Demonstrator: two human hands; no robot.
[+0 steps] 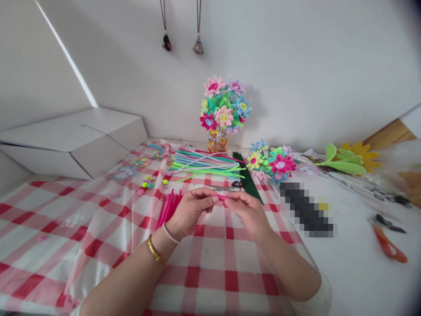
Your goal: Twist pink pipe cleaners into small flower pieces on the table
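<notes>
Pinched between both sets of fingertips is a short pink pipe cleaner — the left hand grips one end and the right hand the other, each grip closed tight on it, just above the red-checked tablecloth at the centre of the frame. The piece looks barely bent so far; by my reading the shaping is at an early stage, with no petal form visible yet.

Just left of the hands lies a bundle of pink pipe cleaners, unused. Beyond the hands, at mid-frame, a spread of pastel pipe cleaners fans across the table, with a dark green bundle beside it and scissors near the fingertips. Small pompoms sit to the upper left of the hands.

Finished work is plentiful — a bouquet of pipe-cleaner flowers stands in a jar at the top centre, and a second bunch of flowers lies to its right. At the far right edge, orange-handled pliers rest on the white table.
</notes>
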